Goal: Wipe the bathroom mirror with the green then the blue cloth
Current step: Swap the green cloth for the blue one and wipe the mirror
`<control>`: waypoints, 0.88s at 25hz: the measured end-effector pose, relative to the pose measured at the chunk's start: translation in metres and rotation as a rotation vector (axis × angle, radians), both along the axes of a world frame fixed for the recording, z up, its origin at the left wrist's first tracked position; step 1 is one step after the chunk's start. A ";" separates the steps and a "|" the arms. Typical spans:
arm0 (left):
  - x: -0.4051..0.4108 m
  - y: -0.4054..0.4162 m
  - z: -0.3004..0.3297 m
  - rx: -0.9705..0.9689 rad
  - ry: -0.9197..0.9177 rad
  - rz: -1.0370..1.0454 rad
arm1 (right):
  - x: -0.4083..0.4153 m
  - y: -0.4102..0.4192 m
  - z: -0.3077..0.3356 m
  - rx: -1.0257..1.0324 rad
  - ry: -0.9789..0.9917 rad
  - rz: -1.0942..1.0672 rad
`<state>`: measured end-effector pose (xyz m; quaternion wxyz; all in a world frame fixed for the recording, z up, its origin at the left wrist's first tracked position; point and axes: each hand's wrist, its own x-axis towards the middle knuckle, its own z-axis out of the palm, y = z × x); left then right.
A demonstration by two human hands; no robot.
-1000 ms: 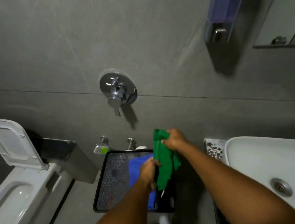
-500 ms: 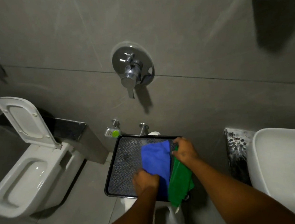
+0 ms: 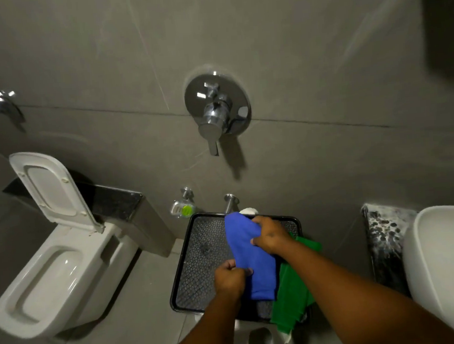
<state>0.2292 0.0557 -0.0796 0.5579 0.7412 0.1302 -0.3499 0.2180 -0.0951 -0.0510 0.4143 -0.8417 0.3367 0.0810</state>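
Since half a second ago the right hand (image 3: 270, 236) has left the green cloth (image 3: 292, 294) and moved onto the blue cloth (image 3: 251, 256), which is now lifted and bunched instead of lying flat. The left hand (image 3: 230, 278) is clenched on the blue cloth's lower left edge; the right hand grips its upper right part, fingers curled into the fabric. So the blue cloth hangs stretched between both hands, above the tray (image 3: 184, 259).

The green cloth lies released on the right side of the tray, under the right forearm, its lower corner drooping over the tray's near rim (a small white tag shows at its tip). The tray is black with a patterned base.

Right of it stands the white sink (image 3: 445, 263), beside a speckled dark ledge (image 3: 383, 238). To the left, well apart, sits the toilet (image 3: 55, 280) with its lid up.

Farther back, on the grey tiled wall (image 3: 76, 61), two small valves sit just above the tray and a chrome mixer (image 3: 217, 110) higher up. The mirror is out of view.
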 end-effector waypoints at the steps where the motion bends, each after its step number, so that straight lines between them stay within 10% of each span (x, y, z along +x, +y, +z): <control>1: 0.006 -0.009 0.020 -0.078 -0.020 0.006 | 0.003 -0.011 0.028 -0.020 -0.071 -0.005; 13: 0.008 -0.193 0.500 -1.086 -0.534 -0.324 | -0.080 -0.124 0.558 -0.648 -1.155 -0.269; 22: -0.097 -0.300 0.641 -0.989 -1.049 -0.585 | -0.199 -0.208 0.655 -1.008 -1.415 -0.603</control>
